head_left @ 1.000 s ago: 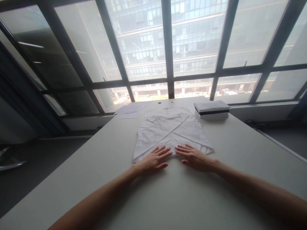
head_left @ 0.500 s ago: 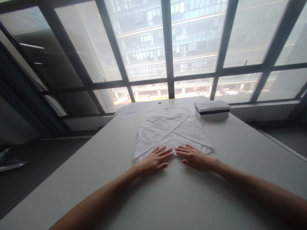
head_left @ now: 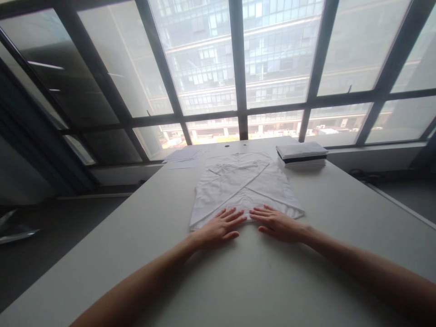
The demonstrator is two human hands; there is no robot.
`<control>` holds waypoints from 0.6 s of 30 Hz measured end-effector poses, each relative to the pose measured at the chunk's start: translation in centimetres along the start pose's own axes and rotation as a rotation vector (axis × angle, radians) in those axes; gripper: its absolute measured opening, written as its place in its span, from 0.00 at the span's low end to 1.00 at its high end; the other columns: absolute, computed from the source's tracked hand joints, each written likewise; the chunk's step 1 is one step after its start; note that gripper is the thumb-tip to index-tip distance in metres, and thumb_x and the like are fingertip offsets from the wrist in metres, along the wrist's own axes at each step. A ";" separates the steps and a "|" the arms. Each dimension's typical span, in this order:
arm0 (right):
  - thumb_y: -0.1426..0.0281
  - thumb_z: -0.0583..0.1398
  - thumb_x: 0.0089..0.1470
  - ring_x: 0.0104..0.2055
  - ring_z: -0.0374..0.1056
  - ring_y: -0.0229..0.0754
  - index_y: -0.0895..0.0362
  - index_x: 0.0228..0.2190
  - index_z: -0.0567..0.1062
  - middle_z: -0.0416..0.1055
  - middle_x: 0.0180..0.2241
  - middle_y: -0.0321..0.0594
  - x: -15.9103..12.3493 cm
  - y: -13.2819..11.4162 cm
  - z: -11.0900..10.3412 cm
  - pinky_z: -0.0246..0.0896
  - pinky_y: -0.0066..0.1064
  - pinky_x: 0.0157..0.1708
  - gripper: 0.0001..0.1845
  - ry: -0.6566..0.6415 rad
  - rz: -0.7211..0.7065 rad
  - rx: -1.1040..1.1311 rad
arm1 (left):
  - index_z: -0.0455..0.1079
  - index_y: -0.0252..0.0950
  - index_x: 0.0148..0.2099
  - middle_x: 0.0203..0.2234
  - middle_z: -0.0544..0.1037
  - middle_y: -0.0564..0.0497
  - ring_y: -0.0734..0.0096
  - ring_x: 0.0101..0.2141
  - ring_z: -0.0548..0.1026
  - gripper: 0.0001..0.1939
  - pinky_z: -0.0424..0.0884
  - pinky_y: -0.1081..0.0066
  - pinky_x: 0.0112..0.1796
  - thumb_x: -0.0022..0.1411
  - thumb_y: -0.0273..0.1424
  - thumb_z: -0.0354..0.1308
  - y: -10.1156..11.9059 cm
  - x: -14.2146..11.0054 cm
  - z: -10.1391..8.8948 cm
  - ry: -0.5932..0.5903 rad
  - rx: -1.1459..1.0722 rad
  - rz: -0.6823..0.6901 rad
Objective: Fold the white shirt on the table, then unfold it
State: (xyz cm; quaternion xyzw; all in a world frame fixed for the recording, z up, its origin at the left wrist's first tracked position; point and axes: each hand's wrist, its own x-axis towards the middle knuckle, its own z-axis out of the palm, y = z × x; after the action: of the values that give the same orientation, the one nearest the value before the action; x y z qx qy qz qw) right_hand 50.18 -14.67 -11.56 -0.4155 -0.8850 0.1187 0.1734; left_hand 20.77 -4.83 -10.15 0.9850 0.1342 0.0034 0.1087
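Observation:
A white garment (head_left: 238,186), probably a shirt, lies spread on the white table (head_left: 259,281). Diagonal folds cross its upper layer, and wrinkles gather near its far end and front middle. My left hand (head_left: 220,229) rests flat with fingers spread on the garment's near edge, left of its middle. On the same edge, just right of the middle, lies my right hand (head_left: 274,223), fingers stretched out toward the left hand. The fingertips of the two hands are close but apart. Neither hand grips the cloth.
At the table's back right sits a stack of folded cloth (head_left: 301,154), white with a dark layer within it. Several sheets of paper (head_left: 184,156) lie at the back left. Behind the table stand large windows with a dark frame (head_left: 241,81). A dark curtain (head_left: 37,131) hangs at left.

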 end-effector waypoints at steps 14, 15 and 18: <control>0.58 0.52 0.68 0.72 0.47 0.49 0.47 0.68 0.56 0.53 0.69 0.44 0.0 0.1 -0.1 0.35 0.52 0.70 0.30 -0.003 0.026 0.011 | 0.43 0.48 0.75 0.73 0.43 0.47 0.50 0.71 0.40 0.34 0.40 0.48 0.67 0.74 0.50 0.44 -0.3 -0.1 0.5 0.035 -0.005 -0.020; 0.58 0.52 0.68 0.72 0.47 0.49 0.47 0.68 0.57 0.53 0.69 0.44 0.0 0.1 -0.1 0.35 0.52 0.70 0.30 -0.005 0.028 0.012 | 0.44 0.47 0.75 0.73 0.41 0.47 0.47 0.71 0.38 0.34 0.41 0.47 0.67 0.73 0.50 0.45 -0.3 -0.1 0.5 0.038 -0.004 -0.035; 0.58 0.52 0.68 0.72 0.47 0.49 0.48 0.68 0.57 0.54 0.69 0.44 0.0 0.2 0.0 0.35 0.52 0.70 0.30 -0.008 0.032 0.008 | 0.46 0.47 0.75 0.73 0.40 0.45 0.41 0.70 0.36 0.35 0.43 0.44 0.66 0.72 0.52 0.46 -0.2 -0.2 0.5 0.034 0.005 -0.080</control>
State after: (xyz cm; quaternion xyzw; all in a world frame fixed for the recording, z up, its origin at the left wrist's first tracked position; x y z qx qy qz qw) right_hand 50.30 -14.51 -11.59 -0.4286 -0.8784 0.1265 0.1696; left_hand 20.57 -4.79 -10.72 0.9789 0.1754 0.0156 0.1041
